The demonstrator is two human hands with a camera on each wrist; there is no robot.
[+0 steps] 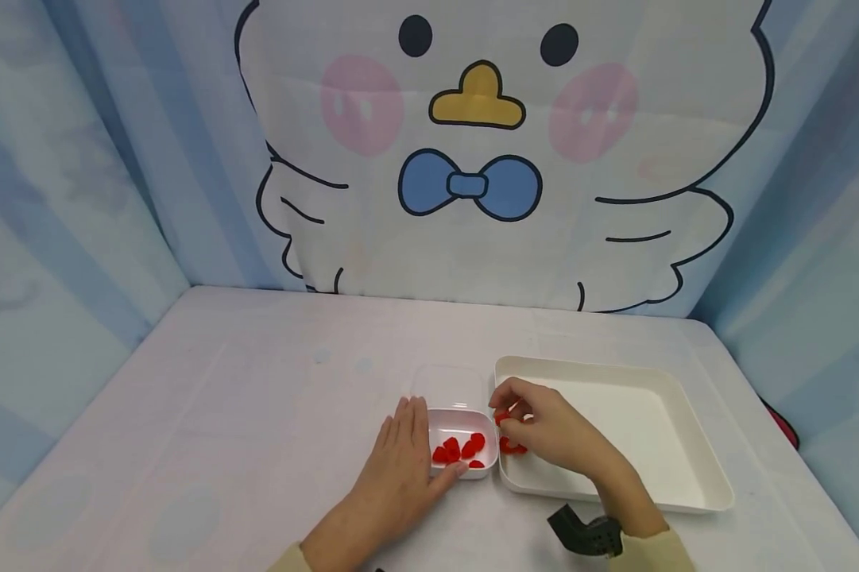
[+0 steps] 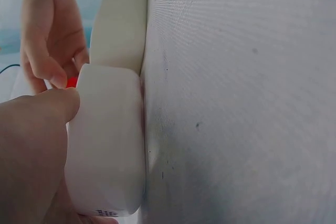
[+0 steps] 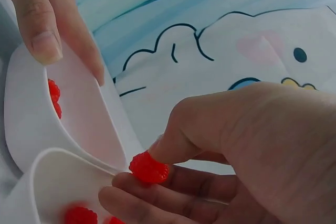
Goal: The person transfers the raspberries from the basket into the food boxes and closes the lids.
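My right hand [image 1: 547, 429] pinches a red raspberry [image 3: 149, 167] between thumb and fingers, over the left end of the cream tray [image 1: 636, 429]. More raspberries [image 3: 80, 215] lie in the tray beneath the fingers. Beside the tray's left edge is a small white box [image 1: 488, 472], pale pink inside, with several red raspberries [image 1: 452, 449] in it. My left hand [image 1: 399, 469] lies against the left side of this box with its fingers straight. Its thumb [image 2: 65, 103] touches the near rim.
A clear lid [image 1: 449, 385] extends behind the small box. White cloth [image 1: 257, 397] covers the table, and printed curtains [image 1: 472, 262] enclose it at the back and sides. A black strap device [image 1: 588, 534] is on the right wrist, over the tray's near side.
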